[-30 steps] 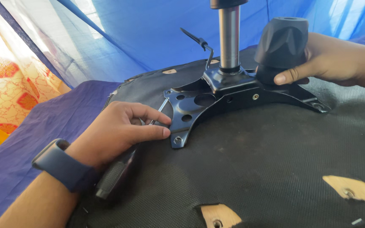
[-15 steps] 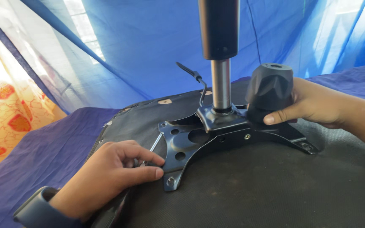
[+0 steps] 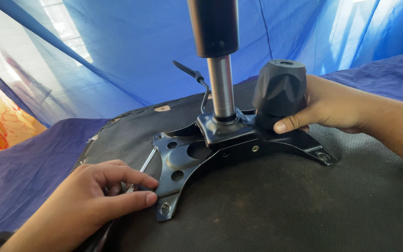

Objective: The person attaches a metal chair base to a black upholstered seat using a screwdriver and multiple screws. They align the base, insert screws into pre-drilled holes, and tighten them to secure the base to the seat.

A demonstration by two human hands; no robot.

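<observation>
- Right hand grip clamped on black knob, likely to turn it.
- Left hand grip pinched a thin metal rod, bracing black metal plate on the seat underside.

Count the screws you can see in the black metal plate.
3. One screw sits in the plate's near-left corner by the left hand, one on its front edge under the column, one at the right tip. Others may be hidden.
</observation>
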